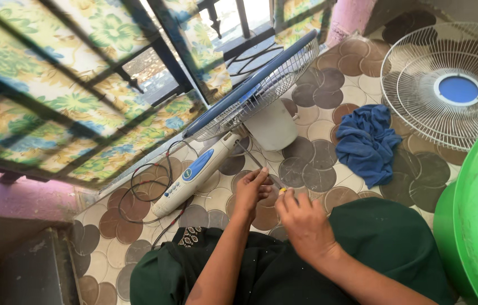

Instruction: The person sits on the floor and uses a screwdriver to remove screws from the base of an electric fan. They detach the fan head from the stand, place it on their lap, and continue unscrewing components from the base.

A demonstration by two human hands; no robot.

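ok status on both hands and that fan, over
Left hand and right hand both pinch a thin yellow-handled screwdriver. White-and-blue fan lies dismantled on patterned floor. Blue cloth beside, apart.

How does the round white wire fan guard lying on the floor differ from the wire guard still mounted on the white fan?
The round white wire fan guard lies flat and alone on the patterned floor, while the mounted guard stands tilted on edge, attached to the white fan body. The loose guard shows a blue centre disc; the mounted one shows a blue rim. Both are round wire grilles.
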